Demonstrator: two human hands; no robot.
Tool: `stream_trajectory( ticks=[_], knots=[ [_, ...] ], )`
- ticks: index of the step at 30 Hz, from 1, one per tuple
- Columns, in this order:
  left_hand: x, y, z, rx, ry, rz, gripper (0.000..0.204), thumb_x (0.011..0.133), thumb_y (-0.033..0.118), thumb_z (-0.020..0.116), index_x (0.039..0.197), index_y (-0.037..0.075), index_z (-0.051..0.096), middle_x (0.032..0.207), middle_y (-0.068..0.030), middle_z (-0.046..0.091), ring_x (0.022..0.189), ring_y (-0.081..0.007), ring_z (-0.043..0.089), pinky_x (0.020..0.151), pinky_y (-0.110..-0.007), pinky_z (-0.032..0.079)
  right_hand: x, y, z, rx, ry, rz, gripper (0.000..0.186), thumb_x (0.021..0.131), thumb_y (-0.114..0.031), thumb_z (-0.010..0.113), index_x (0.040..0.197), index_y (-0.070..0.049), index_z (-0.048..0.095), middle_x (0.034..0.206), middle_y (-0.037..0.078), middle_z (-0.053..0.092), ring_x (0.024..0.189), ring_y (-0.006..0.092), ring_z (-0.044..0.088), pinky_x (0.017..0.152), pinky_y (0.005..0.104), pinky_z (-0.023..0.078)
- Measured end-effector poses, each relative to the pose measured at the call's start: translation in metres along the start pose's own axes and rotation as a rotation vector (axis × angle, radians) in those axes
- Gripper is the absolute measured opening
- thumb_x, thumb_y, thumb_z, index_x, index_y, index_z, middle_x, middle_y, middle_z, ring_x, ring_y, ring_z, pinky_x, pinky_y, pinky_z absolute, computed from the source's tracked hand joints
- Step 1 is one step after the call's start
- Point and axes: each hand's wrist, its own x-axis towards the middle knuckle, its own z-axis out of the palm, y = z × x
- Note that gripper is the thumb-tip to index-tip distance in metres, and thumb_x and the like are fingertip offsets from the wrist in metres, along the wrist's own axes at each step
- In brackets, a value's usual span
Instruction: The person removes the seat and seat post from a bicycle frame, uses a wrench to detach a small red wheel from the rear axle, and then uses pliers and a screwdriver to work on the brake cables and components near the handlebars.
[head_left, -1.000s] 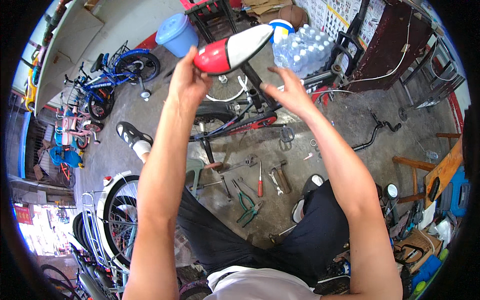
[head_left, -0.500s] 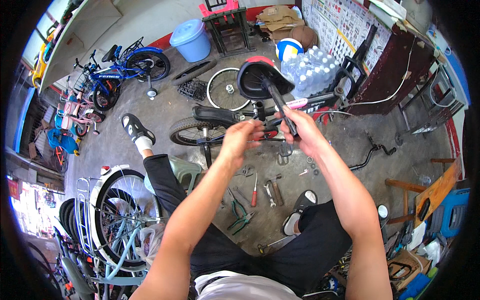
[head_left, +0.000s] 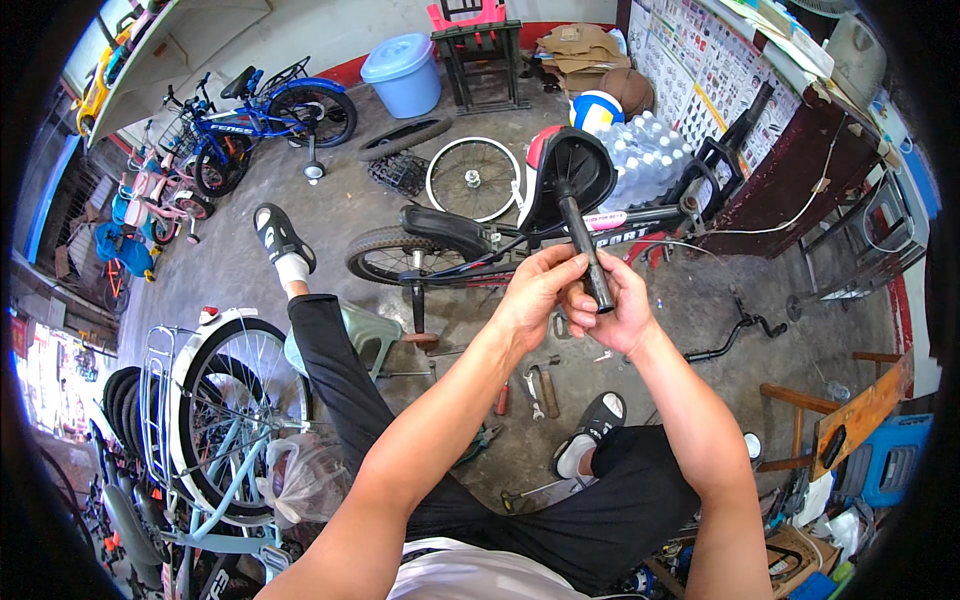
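The saddle [head_left: 585,160], black below with red and white at its edge, is held up by its dark seat post [head_left: 578,222], and in this view it covers one part of the black-and-red bicycle [head_left: 622,238]. Both hands are occupied with the post: the left hand [head_left: 543,290] pinches it narrowly near the lower end, and the right hand [head_left: 625,308] is curled around the same end from the other side. The fingers overlap there, so I cannot tell exactly which fingertips press on the metal. The end of the post is free, on the near side of the bicycle. On the floor, a hammer [head_left: 549,392] and a wrench [head_left: 533,396] lie nearer to the person than the bicycle, and a bare wheel [head_left: 473,179] lies beyond it. In my judgement, the step in hand is handling the post at its end; the next move calls for a firm hold, because the saddle's bulk sits far from the fingers and could tip.
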Motion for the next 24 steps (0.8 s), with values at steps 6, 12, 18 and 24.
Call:
stream_trajectory(
  ticks=[6, 12, 18, 24],
  knots=[
    [-0.008, -0.009, -0.008, -0.052, 0.031, 0.067, 0.036, 0.103, 0.029, 0.063, 0.126, 0.001, 0.059, 0.085, -0.0053, 0.070, 0.061, -0.0172, 0.068, 0.048, -0.032, 0.056, -0.001, 0.007, 0.006, -0.271, 0.100, -0.032, 0.040, 0.108, -0.047, 0.041, 0.114, -0.011, 0.057, 0.077, 0.006, 0.061, 0.059, 0.0221, 0.060, 0.057, 0.0455, 0.058],
    [-0.012, -0.012, -0.020, -0.043, 0.022, 0.091, 0.039, 0.104, 0.030, 0.060, 0.129, 0.000, 0.062, 0.112, -0.0098, 0.071, 0.087, -0.0188, 0.071, 0.067, -0.034, 0.060, 0.002, 0.013, 0.013, -0.367, 0.106, -0.029, 0.033, 0.109, -0.042, 0.047, 0.116, -0.010, 0.055, 0.083, 0.006, 0.064, 0.055, 0.0188, 0.061, 0.054, 0.0398, 0.059],
    [-0.012, -0.015, -0.025, -0.077, 0.071, 0.097, 0.041, 0.104, 0.029, 0.055, 0.133, 0.000, 0.059, 0.130, -0.0164, 0.067, 0.093, -0.0262, 0.073, 0.062, -0.040, 0.063, 0.005, 0.015, 0.022, -0.491, 0.115, -0.047, 0.039, 0.108, -0.046, 0.048, 0.118, -0.008, 0.055, 0.081, 0.005, 0.060, 0.054, 0.0155, 0.060, 0.052, 0.0345, 0.057],
    [-0.015, -0.013, -0.026, -0.078, 0.071, 0.116, 0.044, 0.104, 0.033, 0.053, 0.133, 0.000, 0.058, 0.129, -0.0170, 0.067, 0.084, -0.0272, 0.073, 0.055, -0.040, 0.061, 0.009, 0.016, 0.030, -0.538, 0.129, -0.058, 0.042, 0.109, -0.047, 0.047, 0.117, -0.007, 0.055, 0.079, 0.004, 0.060, 0.053, 0.0138, 0.059, 0.051, 0.0310, 0.055]
  ],
)
